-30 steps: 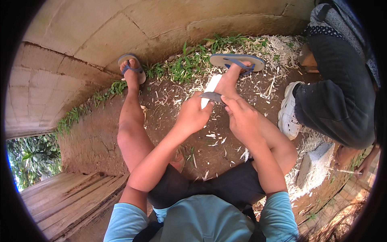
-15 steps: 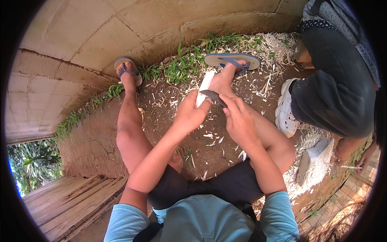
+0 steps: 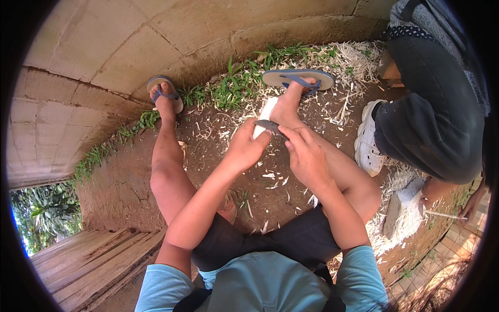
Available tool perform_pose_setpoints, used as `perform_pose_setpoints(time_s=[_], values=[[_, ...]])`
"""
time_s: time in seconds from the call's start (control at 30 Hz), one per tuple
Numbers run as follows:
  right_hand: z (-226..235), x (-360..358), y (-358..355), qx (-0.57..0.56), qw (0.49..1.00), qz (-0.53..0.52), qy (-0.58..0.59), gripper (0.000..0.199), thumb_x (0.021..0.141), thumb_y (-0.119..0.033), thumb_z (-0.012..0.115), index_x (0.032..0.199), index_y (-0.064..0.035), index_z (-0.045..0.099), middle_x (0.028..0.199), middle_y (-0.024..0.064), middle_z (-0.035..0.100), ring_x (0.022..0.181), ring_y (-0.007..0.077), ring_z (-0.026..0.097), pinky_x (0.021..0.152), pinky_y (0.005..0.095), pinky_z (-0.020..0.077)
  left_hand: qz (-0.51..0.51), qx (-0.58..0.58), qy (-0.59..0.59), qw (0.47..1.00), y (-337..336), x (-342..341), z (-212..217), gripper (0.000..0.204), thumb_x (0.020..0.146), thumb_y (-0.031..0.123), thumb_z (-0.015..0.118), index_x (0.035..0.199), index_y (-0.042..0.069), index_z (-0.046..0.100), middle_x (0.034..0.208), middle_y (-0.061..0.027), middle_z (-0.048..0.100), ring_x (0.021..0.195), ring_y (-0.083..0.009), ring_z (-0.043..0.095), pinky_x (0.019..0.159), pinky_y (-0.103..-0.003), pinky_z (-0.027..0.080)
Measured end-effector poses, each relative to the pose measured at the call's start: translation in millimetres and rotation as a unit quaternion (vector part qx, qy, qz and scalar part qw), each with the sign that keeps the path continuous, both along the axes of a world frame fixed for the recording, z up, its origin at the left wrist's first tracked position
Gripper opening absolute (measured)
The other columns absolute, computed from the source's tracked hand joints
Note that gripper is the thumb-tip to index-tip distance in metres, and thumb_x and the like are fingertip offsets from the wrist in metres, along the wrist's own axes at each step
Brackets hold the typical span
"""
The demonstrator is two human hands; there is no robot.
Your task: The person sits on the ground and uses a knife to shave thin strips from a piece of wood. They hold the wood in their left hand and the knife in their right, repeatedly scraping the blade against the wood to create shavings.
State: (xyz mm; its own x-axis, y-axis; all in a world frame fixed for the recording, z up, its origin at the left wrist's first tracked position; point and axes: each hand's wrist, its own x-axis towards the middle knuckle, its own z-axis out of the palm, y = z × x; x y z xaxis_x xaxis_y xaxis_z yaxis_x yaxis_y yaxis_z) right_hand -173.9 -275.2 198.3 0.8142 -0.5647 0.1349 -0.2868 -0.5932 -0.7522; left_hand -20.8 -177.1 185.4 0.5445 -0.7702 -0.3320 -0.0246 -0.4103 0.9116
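Note:
A pale, whittled strip of wood (image 3: 268, 108) is gripped near its lower end by my left hand (image 3: 246, 147), its far end pointing toward my right foot. My right hand (image 3: 309, 159) is closed round a knife with a dark curved blade (image 3: 268, 125). That blade lies across the wood just beyond my left fingers, its tip toward the left. The knife's handle is mostly hidden by my right fingers.
Wood shavings (image 3: 349, 73) litter the brown soil. A wall (image 3: 156, 47) rises ahead, with grass (image 3: 234, 88) along its foot. Wooden planks (image 3: 99, 265) lie at lower left. On the right sits another person (image 3: 426, 130) beside a stone block (image 3: 403, 208), holding a thin stick (image 3: 442, 214).
The knife has shifted slightly left across the wood, along with my right hand. The strip's far end sits a little lower. At right, the other person's hands and stick have moved slightly.

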Motion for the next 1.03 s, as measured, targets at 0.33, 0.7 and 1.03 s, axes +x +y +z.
perform_pose_setpoints(time_s=[0.33,0.7,1.03], values=[[-12,4,-8,-0.033,0.998,0.002,-0.048,0.035,0.084,0.006,0.054,0.115,-0.0083,0.062,0.092,0.0144,0.058,0.081,0.0327,0.061,0.07,0.0396,0.0492,0.008,-0.04,-0.012,0.999,3,-7,5,0.022,0.09,0.014,0.058,0.107,0.0,0.057,0.083,-0.0027,0.057,0.076,-0.0092,0.05,0.068,-0.026,0.041],[10,-2,-38,-0.024,0.991,-0.09,-0.093,0.027,0.091,-0.005,0.053,0.117,-0.0051,0.061,0.101,0.0158,0.061,0.088,0.0313,0.062,0.077,0.0349,0.0483,0.025,-0.042,-0.011,0.999,18,4,18,0.023,0.091,0.015,0.057,0.108,-0.001,0.054,0.075,-0.002,0.055,0.066,-0.0096,0.049,0.059,-0.027,0.041],[0,10,-5,-0.009,0.998,-0.006,-0.067,0.031,0.09,-0.007,0.055,0.121,-0.0045,0.056,0.108,0.0201,0.06,0.094,0.0373,0.06,0.082,0.0398,0.0479,0.118,-0.043,0.151,0.98,18,16,40,0.023,0.095,0.023,0.053,0.113,0.009,0.049,0.073,0.0038,0.051,0.055,-0.0055,0.042,0.048,-0.022,0.032]])
